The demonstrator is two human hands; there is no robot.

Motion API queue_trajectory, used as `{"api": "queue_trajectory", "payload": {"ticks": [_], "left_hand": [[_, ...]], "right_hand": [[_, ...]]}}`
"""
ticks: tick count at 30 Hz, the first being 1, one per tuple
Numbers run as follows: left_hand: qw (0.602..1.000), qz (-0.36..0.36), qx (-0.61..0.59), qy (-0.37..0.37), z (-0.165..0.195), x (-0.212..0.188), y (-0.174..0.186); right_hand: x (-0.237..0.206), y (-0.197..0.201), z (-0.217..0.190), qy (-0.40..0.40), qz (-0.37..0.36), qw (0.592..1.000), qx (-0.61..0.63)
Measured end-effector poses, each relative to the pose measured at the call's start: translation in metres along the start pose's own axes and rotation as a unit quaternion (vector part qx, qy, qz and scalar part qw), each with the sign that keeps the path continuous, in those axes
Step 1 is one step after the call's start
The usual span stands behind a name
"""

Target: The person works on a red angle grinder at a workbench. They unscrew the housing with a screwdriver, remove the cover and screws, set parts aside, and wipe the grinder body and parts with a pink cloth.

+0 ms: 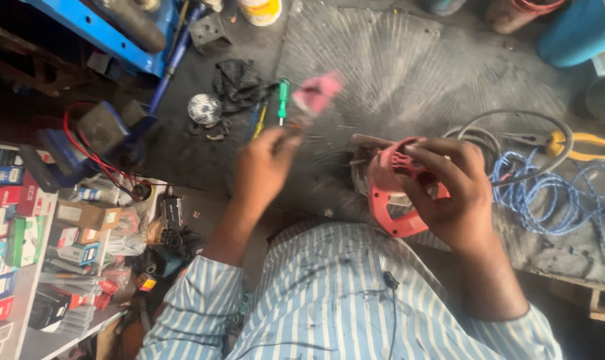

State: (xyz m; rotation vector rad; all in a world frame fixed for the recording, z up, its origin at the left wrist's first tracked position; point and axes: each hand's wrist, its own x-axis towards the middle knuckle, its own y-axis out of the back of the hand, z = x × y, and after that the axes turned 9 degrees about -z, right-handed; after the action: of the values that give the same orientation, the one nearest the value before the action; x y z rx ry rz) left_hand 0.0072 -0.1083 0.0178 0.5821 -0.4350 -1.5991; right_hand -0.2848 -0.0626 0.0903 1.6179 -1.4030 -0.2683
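1. Head view, nearest item: a blue-and-white striped shirt [336, 293] fills the lower middle, both sleeves reaching up toward the work surface.
2. Right hand [449, 190]: fingers curled and closed around a red plastic tool housing [389, 193], gripping it from the upper right side; the housing sits just above the shirt, at the near edge of the dark workbench [409, 73].
3. Left hand [262, 167]: fingers pinched shut on the lower end of a pink-handled tool [316, 93], which is blurred; its handle points up and away from the hand, left of the red housing and apart from it.
4. Green-handled screwdriver [282, 100]: lies on the bench just beside the pink handle, to its left.
5. Blue coiled cord [549, 193]: heaped on the bench right of the right hand, with a grey cable [516, 117] looping over it.
6. Yellow-handled pliers [569, 145]: resting at the far side of the cord heap.
7. Shelf of small boxes [16, 227]: left edge, well apart from both hands.
8. Black crumpled rag [236, 83]: farther up the bench, left of the screwdriver.
9. Blue metal frame [116, 37]: top left, farthest from the hands.
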Motion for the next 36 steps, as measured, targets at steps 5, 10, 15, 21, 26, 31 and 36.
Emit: {"api": "queue_trajectory", "payload": {"ticks": [5, 10, 15, 21, 26, 31, 36], "left_hand": [[0.979, 0.143, 0.119, -0.080, -0.091, 0.022, 0.064], [0.967, 0.159, 0.162, -0.119, -0.126, 0.031, 0.083], [0.972, 0.106, -0.199, -0.060, -0.088, 0.021, 0.060], [0.865, -0.223, -0.408, -0.188, 0.005, -0.011, 0.025], [0.872, -0.202, -0.160, -0.417, 0.062, -0.018, 0.019], [0.819, -0.195, -0.149, -0.518, 0.089, -0.009, 0.005], [0.826, -0.268, -0.180, -0.463, 0.091, -0.012, -0.001]], "right_hand": [[-0.004, -0.023, -0.015, -0.028, 0.054, 0.998, -0.001], [-0.004, -0.042, -0.025, -0.086, 0.089, 0.992, 0.027], [-0.006, -0.041, -0.037, -0.151, 0.104, 0.983, 0.027], [-0.017, -0.038, -0.054, -0.206, 0.137, 0.966, 0.068], [-0.038, -0.034, -0.064, -0.200, 0.204, 0.953, 0.102], [-0.060, -0.026, -0.065, -0.223, 0.244, 0.938, 0.100], [-0.076, -0.017, -0.066, -0.253, 0.256, 0.930, 0.080]]}}
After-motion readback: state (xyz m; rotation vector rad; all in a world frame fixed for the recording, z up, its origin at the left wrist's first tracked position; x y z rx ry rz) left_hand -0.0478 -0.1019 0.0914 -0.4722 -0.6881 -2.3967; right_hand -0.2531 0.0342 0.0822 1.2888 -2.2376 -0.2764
